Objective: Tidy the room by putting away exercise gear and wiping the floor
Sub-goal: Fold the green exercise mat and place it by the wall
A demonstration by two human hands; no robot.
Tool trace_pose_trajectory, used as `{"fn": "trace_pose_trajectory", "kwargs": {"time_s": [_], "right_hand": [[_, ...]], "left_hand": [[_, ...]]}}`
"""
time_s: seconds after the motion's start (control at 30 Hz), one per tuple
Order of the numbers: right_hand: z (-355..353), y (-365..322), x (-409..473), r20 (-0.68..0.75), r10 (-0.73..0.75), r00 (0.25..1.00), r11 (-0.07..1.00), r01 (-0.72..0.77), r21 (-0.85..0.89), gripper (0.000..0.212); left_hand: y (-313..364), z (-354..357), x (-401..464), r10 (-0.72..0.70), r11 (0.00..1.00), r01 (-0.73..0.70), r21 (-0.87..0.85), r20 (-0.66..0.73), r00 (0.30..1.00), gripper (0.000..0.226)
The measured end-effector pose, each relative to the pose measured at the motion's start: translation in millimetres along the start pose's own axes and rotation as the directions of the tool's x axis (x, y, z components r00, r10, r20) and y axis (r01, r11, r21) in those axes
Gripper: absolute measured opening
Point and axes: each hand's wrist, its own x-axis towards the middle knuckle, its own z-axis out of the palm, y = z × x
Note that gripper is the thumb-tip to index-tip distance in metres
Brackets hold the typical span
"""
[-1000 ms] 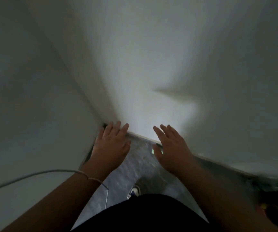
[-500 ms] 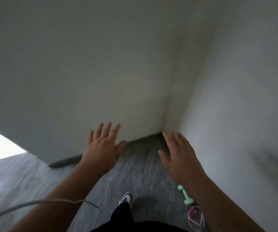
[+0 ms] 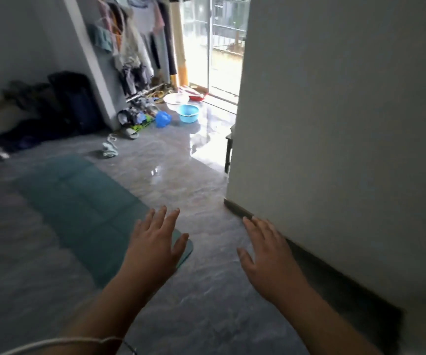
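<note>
Two hands reach forward over the grey floor (image 3: pixel 206 316), palms down, held apart from each other, and neither holds anything. The left hand (image 3: pixel 155 242) has its fingers straight and slightly spread; it hovers over the near corner of a teal exercise mat (image 3: pixel 78 201), which lies flat on the floor and stretches away ahead and to the left of that hand. The right hand (image 3: pixel 268 254) is likewise flat with its fingers extended, and it sits just beside the dark skirting at the foot of a white wall (image 3: pixel 347 124) that fills the space to its right. A thin white cord (image 3: pixel 53 343) crosses the left forearm near the wrist.

Well ahead of both hands, the floor turns glossy where daylight comes in through a glass door (image 3: pixel 219 47). Near that door stand a blue basin (image 3: pixel 188 113) and, just behind it, a pale basin (image 3: pixel 176 98). To the left of them a rail of hanging clothes (image 3: pixel 140 47) runs along a grey wall, with a blurred heap of shoes and small items (image 3: pixel 137 119) beneath it. A small pale bundle (image 3: pixel 109 151), too blurred to identify, lies on the floor beyond the far end of the mat. Far ahead to the left of the left hand, dark bags and clothing (image 3: pixel 60 103) are piled against the wall.
</note>
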Motion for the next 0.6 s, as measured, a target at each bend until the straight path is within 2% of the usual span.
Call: {"fn": "trace_pose_trajectory", "kwargs": {"time_s": [0.13, 0.3, 0.43, 0.6], "right_hand": [[45.6, -128.8, 39.3, 0.079, -0.167, 0.983, 0.986, 0.165, 0.024, 0.063], [125.3, -315.3, 71.5, 0.135, -0.306, 0.943, 0.952, 0.299, 0.066, 0.065], [176.0, -438.5, 85.5, 0.214, -0.389, 0.896, 0.921, 0.374, 0.111, 0.066], [211.9, -551.0, 105.9, 0.277, -0.486, 0.829, 0.874, 0.469, 0.129, 0.068]], "left_hand": [[-150.7, -23.2, -49.3, -0.223, 0.975, 0.223, -0.005, -0.03, 0.974, 0.078], [-353.1, -50.3, -125.0, -0.36, 0.928, 0.361, 0.089, -0.032, 0.933, 0.085], [-446.2, -91.7, -175.9, -0.503, 0.861, 0.506, 0.045, -0.068, 0.862, 0.079], [-551.9, -118.6, -201.8, -0.628, 0.775, 0.632, 0.011, -0.105, 0.771, 0.066]]}}
